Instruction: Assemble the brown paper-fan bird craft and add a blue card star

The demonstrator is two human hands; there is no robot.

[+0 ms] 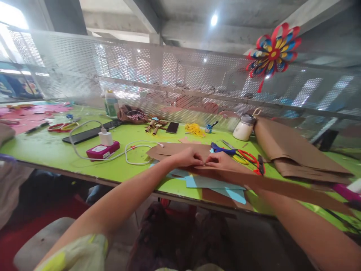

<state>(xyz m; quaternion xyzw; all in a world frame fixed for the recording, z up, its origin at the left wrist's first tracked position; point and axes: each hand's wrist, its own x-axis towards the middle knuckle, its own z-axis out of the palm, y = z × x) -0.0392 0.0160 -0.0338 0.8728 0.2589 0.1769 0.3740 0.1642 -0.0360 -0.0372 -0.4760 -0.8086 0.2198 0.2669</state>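
Both hands meet over the front of the green table. My left hand [189, 157] is closed, its fingertips pinching the end of a long brown paper strip [270, 184]. My right hand [221, 161] pinches the same end from the other side, and the strip runs off to the right across my right forearm. Beneath the hands lie a brown paper sheet [166, 150] and light blue paper pieces [214, 183]. Just beyond my right hand are a blue glue gun [225, 149] and red-handled scissors [248, 155].
Folded brown paper [299, 146] and a white jug [243, 128] stand at the right. A magenta power socket [103, 150] with a white charger and cable sits left. Farther back are a phone [172, 127], yellow strands [194, 130] and a perforated metal screen [180, 82].
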